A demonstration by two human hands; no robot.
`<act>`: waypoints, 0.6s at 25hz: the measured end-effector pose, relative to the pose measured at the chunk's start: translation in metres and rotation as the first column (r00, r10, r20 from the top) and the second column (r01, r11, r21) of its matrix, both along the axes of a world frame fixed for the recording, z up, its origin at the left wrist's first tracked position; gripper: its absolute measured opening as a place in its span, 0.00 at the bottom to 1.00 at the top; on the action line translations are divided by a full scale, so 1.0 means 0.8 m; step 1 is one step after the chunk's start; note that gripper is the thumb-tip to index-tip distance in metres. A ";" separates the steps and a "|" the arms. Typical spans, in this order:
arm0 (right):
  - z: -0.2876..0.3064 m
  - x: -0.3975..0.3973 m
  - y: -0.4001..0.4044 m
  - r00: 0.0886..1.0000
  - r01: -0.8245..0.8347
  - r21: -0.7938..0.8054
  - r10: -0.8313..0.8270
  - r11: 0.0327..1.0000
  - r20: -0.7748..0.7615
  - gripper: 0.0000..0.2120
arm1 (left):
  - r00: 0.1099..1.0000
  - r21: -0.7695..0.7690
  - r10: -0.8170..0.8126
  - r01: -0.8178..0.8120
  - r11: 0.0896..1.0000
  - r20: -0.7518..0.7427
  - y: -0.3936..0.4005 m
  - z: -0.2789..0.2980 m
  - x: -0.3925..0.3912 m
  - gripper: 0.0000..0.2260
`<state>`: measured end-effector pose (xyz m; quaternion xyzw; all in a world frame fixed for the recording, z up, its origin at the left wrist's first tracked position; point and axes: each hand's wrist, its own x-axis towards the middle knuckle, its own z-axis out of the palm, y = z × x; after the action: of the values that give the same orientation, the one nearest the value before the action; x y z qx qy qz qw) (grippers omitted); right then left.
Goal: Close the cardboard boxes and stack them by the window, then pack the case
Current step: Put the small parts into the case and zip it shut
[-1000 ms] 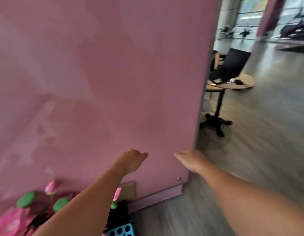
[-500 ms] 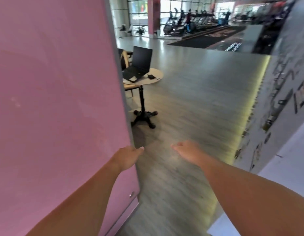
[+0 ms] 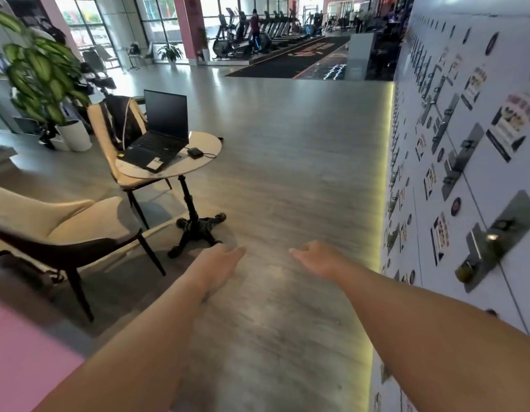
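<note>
No cardboard box and no case is in view. Both my arms reach forward over a grey wood-look floor [image 3: 287,173]. My left hand [image 3: 219,264] is held out palm down with relaxed fingers and holds nothing. My right hand [image 3: 314,258] is also out in front, fingers loosely bent and pointing left, empty. The two hands are about a hand's width apart and touch nothing.
A round table [image 3: 204,147] with an open laptop [image 3: 159,135] stands ahead left, with a beige chair [image 3: 109,126] behind it and another [image 3: 55,227] nearer. A potted plant [image 3: 40,75] is far left. A locker wall [image 3: 465,173] runs along the right. A pink corner [image 3: 20,361] sits at bottom left.
The view has swung right, away from the pink wall, which has slid out to the bottom left. The table, chairs and locker wall have come into view. Both hands stay out in front, empty.
</note>
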<state>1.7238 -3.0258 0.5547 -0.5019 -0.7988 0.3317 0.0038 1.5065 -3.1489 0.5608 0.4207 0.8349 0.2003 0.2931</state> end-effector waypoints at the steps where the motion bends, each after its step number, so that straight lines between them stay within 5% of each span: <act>1: 0.003 -0.010 0.028 1.000 0.004 -0.006 -0.004 1.000 -0.012 0.22 | 1.000 0.008 -0.010 0.010 1.000 0.000 0.033 0.002 -0.012 0.30; 15: 0.005 -0.188 0.449 0.999 0.046 0.036 -0.047 0.998 0.027 0.18 | 0.982 0.095 -0.189 0.186 0.978 0.022 0.484 -0.028 -0.218 0.17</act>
<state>1.5731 -2.6667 0.5585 -0.5245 -0.7928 0.3104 0.0093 1.3323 -2.7614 0.5381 0.5077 0.7766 0.2167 0.3035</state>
